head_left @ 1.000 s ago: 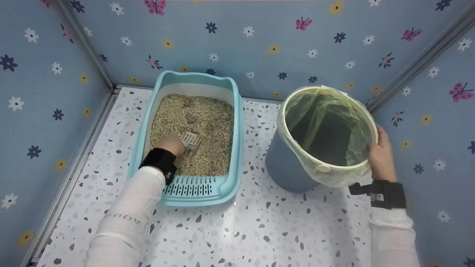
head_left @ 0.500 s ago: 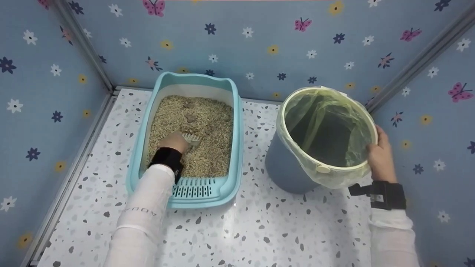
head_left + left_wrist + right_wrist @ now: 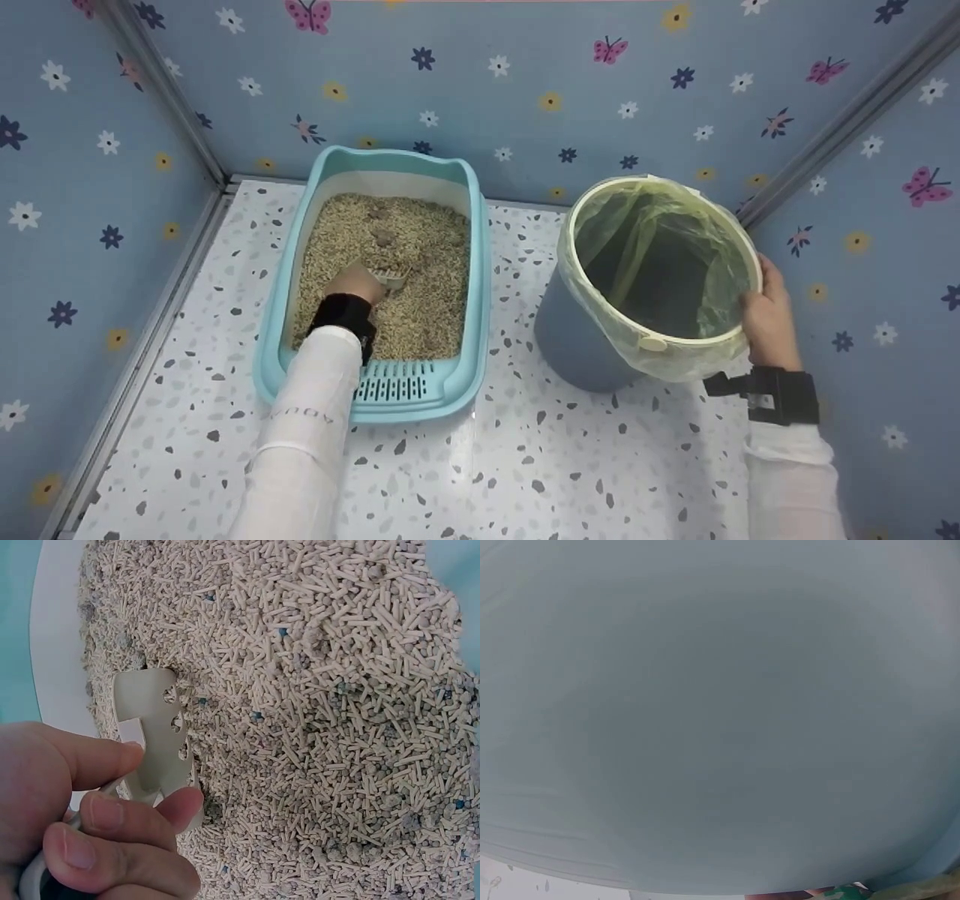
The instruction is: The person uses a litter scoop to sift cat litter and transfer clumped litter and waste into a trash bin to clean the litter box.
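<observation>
My left hand point(image 3: 355, 283) grips the handle of a pale slotted litter scoop point(image 3: 150, 712), its fingers curled round it in the left wrist view. The scoop's blade is partly sunk in the tan pellet litter point(image 3: 322, 705). That litter fills a light-blue litter box point(image 3: 481, 300), with several darker clumps point(image 3: 384, 238) towards its far end. At the right, my right hand point(image 3: 769, 319) holds the rim of a grey-blue bin point(image 3: 581, 337), thumb over the inner side. A thin yellow bag point(image 3: 679, 364) lines the bin and folds over its rim. The bin is tilted towards me.
The box and bin stand on a white speckled surface point(image 3: 487, 480). Blue flowered panels point(image 3: 480, 90) rise behind and on both sides, close to the bin's right. A slotted step point(image 3: 397, 382) forms the near end of the box. The bin's side point(image 3: 735, 712) fills the right wrist view.
My left hand has moved slightly right and away from me with the scoop, whose blade has turned and gone deeper into the litter. The right hand and bin stay put.
</observation>
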Motion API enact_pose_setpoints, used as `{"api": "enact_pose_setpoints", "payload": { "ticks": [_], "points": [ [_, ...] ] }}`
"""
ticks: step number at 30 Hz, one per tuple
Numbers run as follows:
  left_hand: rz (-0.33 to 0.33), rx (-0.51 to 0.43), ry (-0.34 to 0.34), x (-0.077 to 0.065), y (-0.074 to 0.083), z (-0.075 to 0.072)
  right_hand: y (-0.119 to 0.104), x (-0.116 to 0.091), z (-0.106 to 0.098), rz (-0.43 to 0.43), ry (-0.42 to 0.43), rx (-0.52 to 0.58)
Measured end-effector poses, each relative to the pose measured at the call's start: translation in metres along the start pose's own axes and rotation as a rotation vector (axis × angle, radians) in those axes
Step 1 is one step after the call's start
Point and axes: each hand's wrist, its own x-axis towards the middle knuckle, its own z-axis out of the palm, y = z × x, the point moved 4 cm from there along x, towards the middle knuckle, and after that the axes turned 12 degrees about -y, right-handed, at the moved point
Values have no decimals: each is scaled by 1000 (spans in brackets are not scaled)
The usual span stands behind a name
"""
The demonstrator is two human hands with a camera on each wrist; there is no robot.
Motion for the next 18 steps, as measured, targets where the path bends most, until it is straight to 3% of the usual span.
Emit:
{"api": "enact_pose_setpoints", "payload": {
  "ticks": [2,8,14,17,18],
  "points": [
    [-34,22,-10,4,-5,3,0,0,0,-1,-2,0],
    [-29,-30,14,14,-13,8,0,1,1,1,-10,12],
    [-5,35,50,-5,-5,7,1,1,1,9,-13,-9],
    [7,39,46,11,-12,12,1,0,1,2,-6,-12],
    [16,25,30,25,-19,15,0,0,0,0,-3,-10]
  ]
}}
